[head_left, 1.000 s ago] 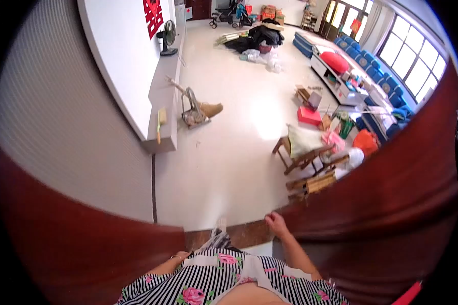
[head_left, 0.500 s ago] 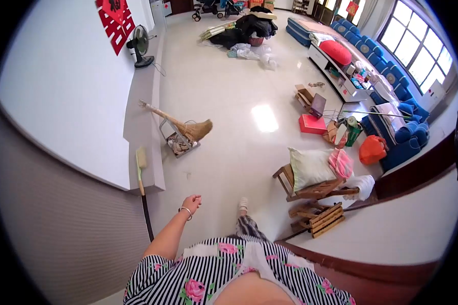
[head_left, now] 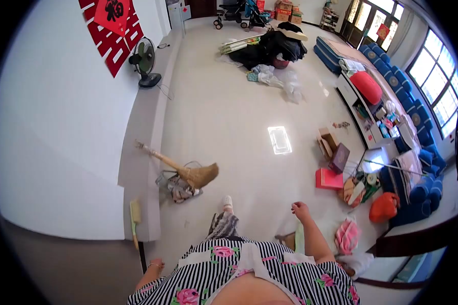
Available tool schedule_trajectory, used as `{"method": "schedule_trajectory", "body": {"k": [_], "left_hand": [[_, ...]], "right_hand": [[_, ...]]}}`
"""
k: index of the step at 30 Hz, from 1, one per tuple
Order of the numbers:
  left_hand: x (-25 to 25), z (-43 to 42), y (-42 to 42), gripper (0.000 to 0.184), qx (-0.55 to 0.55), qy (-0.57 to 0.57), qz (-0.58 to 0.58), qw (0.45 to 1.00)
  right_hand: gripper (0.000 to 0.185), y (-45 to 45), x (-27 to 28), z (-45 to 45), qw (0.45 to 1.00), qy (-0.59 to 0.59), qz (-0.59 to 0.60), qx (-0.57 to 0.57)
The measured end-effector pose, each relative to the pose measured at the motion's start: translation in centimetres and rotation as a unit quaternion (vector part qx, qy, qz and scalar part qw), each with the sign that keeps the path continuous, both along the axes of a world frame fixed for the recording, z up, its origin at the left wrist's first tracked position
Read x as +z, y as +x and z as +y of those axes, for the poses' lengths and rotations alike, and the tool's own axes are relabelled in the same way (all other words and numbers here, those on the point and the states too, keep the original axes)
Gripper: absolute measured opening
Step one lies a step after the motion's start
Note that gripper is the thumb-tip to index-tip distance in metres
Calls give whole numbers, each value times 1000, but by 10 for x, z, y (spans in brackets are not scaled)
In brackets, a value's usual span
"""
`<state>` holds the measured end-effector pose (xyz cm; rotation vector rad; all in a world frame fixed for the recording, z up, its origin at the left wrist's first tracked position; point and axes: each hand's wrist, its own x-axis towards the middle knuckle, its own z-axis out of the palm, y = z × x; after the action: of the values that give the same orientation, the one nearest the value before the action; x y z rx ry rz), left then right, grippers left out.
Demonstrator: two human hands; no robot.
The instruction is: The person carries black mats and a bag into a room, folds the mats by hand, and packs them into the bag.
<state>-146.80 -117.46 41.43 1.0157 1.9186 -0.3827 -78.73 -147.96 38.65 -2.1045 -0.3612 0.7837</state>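
Note:
My right hand [head_left: 300, 210] is out in front of my body over the tiled floor, its fingers loosely bent and a little apart, with nothing in it. A chair with a pale cushion, partly hidden by my right arm, is the nearest thing to it, beside a pink cloth [head_left: 347, 236]. Low at the left, my left hand [head_left: 156, 264] hangs by my side with a bracelet at the wrist; its fingers are too small and turned away to read. A brush [head_left: 135, 212] lies on the grey ledge [head_left: 147, 223] above that hand.
A straw broom [head_left: 198, 176] rests over a dustpan [head_left: 180, 192] at the left. Ahead stands a black pile [head_left: 269, 48] with plastic bags. A red box [head_left: 329, 179], an orange bag [head_left: 383, 207] and a low white cabinet [head_left: 351, 96] are on the right. A fan [head_left: 146, 61] stands on the ledge.
The view has moved forward into the room, and the broom and boxes are nearer. My left hand has swung back to my side; my right hand has come into view in front.

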Motion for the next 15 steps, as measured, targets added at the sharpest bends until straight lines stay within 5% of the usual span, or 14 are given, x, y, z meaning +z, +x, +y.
{"method": "schedule_trajectory", "body": {"k": [4,5,7,9,10,11,12,15], "left_hand": [[-26,115,119,19,-77,-35,-30,996],[-32,152,153,21,-155,-36,-43,986],[-4,231,261,27,-286,-2,-97,953],[1,315,370,28,-159,47,-234,958],[-25,356,423,26,-254,227,-227,912],[33,386,501,31,-287,218,-198,912],[-8,438,552,27,-234,219,-305,897],[55,508,710,28,-249,228,-429,838]], "right_hand": [[21,76,-66,66,999,-17,27,19],[24,72,-15,82,993,-65,91,-22],[34,90,5,88,976,-172,111,69],[36,107,25,98,956,-252,70,130],[34,116,55,114,949,-275,114,106],[34,124,63,122,954,-255,158,10],[35,135,61,124,948,-232,201,-87],[35,178,55,159,914,-255,271,-161]]}}
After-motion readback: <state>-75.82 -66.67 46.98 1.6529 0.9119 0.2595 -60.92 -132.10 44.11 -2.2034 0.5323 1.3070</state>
